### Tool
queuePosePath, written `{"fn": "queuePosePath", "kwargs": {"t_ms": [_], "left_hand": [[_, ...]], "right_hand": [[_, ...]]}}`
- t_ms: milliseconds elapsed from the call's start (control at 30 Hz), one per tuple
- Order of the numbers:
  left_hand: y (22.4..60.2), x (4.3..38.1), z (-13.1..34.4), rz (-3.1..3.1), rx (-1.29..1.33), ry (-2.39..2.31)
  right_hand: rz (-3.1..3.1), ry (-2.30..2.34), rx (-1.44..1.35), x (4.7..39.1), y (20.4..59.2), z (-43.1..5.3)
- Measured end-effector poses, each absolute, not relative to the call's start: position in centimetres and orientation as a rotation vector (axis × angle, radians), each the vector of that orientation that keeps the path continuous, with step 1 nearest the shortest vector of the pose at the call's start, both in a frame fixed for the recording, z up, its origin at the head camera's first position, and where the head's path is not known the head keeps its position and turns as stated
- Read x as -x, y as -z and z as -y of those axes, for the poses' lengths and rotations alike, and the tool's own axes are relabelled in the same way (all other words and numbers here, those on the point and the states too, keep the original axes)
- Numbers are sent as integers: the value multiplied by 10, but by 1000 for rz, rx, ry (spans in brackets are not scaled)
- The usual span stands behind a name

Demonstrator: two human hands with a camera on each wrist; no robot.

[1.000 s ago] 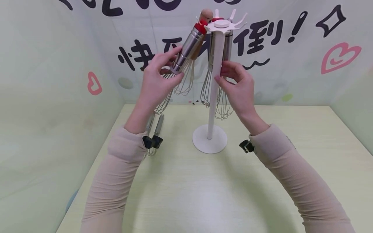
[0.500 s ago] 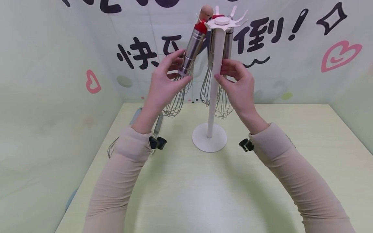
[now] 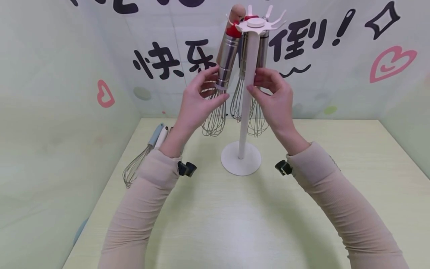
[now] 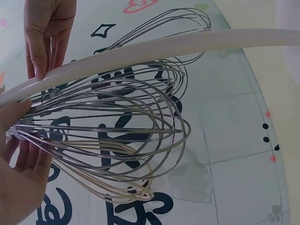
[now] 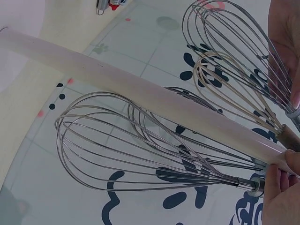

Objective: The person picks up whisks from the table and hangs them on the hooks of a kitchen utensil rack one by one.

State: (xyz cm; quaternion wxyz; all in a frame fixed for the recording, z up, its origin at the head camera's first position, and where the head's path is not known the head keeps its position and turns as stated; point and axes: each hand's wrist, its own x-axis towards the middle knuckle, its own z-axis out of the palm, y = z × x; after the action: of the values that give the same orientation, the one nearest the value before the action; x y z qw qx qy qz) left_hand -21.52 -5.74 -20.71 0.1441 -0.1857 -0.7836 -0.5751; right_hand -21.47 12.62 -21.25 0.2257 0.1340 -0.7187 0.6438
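My left hand (image 3: pixel 198 99) holds a whisk with a steel handle and red top (image 3: pixel 229 56) by the lower end of the handle. The red top is up at the arms of the white whisk stand (image 3: pixel 246 112); the handle leans slightly, with the wire balloon (image 4: pixel 140 126) hanging below. Behind it hangs a wooden-handled whisk (image 3: pixel 221 52), its pale wires (image 5: pixel 225 84) visible in the right wrist view. My right hand (image 3: pixel 277 91) pinches the stand's pole (image 5: pixel 140 91) between thumb and fingers. Steel whisks (image 3: pixel 258 121) hang behind the pole, their handles partly hidden.
On the table's left side lie a blue-handled whisk (image 3: pixel 156 135) and a white-handled one (image 3: pixel 162 136), partly covered by my left forearm. The stand's round base (image 3: pixel 241 166) rests on the pale tabletop (image 3: pixel 228 220). A printed cloth (image 3: pixel 322 97) hangs behind.
My left hand has moved right and slightly down, swinging the held whisk from a strong tilt to nearly upright beside the pole. The right hand keeps its place on the pole.
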Motion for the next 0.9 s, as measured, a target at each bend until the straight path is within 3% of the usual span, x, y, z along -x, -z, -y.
{"fn": "queuePosePath", "kwargs": {"t_ms": [900], "left_hand": [[225, 209, 59, 2301, 533, 1654]], "right_hand": [[2008, -1765, -373, 214, 212, -127]]}}
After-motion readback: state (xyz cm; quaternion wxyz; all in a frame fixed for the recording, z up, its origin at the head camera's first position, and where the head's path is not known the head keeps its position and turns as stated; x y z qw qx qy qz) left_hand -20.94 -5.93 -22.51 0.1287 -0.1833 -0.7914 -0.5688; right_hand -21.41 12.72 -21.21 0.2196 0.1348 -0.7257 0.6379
